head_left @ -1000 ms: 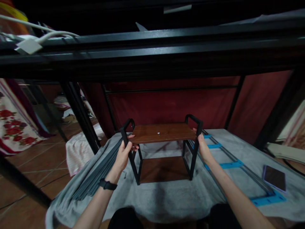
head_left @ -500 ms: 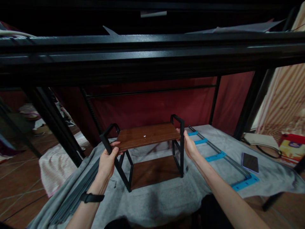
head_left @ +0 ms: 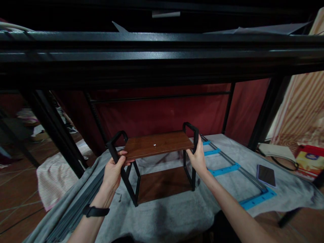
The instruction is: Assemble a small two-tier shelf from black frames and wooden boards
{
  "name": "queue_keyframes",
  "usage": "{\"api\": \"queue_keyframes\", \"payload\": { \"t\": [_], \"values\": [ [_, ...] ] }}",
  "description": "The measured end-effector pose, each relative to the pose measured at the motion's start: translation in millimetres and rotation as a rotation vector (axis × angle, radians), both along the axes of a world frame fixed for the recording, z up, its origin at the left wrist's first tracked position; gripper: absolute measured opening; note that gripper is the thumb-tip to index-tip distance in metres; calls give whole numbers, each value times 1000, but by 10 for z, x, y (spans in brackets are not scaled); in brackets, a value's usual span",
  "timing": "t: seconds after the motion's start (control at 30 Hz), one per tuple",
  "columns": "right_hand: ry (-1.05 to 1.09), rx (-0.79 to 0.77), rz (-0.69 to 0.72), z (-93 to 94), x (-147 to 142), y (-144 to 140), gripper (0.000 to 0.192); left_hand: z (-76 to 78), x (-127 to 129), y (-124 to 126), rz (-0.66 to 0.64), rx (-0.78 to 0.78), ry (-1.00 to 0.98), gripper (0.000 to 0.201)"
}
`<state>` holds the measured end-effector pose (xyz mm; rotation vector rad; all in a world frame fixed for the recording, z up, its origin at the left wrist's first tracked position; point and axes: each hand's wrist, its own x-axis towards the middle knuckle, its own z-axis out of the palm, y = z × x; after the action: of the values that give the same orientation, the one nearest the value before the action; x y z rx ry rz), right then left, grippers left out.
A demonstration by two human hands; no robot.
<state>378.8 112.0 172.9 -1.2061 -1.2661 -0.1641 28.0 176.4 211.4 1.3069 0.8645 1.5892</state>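
Left hand (head_left: 113,171) fingers curled shut round the rack's (head_left: 154,158) left frame post, thumb on the top board's edge. Right hand (head_left: 198,158) clamped on the right post, though its fingertips are hidden behind the metal. Rack stands centre frame on grey cloth (head_left: 177,209); looks rigid, fairly light, smooth steel, best gripped at the end posts. Phone (head_left: 266,175) lies at right, well apart
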Motion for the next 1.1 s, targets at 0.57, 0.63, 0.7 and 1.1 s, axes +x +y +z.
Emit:
{"api": "queue_keyframes", "payload": {
  "t": [0.57,0.63,0.7,1.1],
  "values": [
    [-105,6,46,-41,107,25,46,7,-22,-26,3,5,-49,42],
    [-123,2,52,-18,164,22,47,29,7,-51,-4,12,-43,42],
    [-142,14,56,6,219,12,50,42,29,-65,-16,16,-32,44],
    [-332,12,3,63,391,-16,35,71,37,-82,-86,22,14,43]
  ]
}}
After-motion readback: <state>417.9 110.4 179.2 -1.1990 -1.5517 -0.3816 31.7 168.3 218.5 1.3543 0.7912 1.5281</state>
